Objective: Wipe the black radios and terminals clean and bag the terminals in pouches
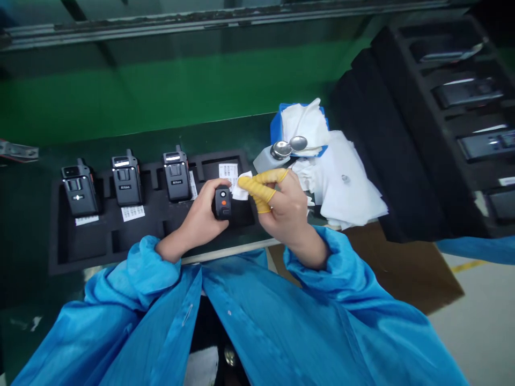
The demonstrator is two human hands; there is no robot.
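Observation:
My left hand point(203, 217) is wrapped round a black two-way radio point(223, 203), whose narrow side with an orange and a white button faces me. Yellow finger cots cover fingers of my right hand point(284, 201), which pinches a small white wipe point(242, 187) beside the radio. The wipe is close to the radio; whether they touch I cannot tell. Under both hands lies a black foam tray point(139, 241). Three more radios stand in its back row: a left one point(80, 190), a middle one point(126, 179) and a right one point(176, 174). Printed white labels point(133, 213) lie by them.
Behind my right hand are a blue box point(276, 128) of white wipes, a white bottle point(265, 161) with a metal lid, and a stack of white cloths point(350, 187). Stacked black foam trays point(386, 112) holding radios rise at the right. A metal tool point(18, 151) lies far left.

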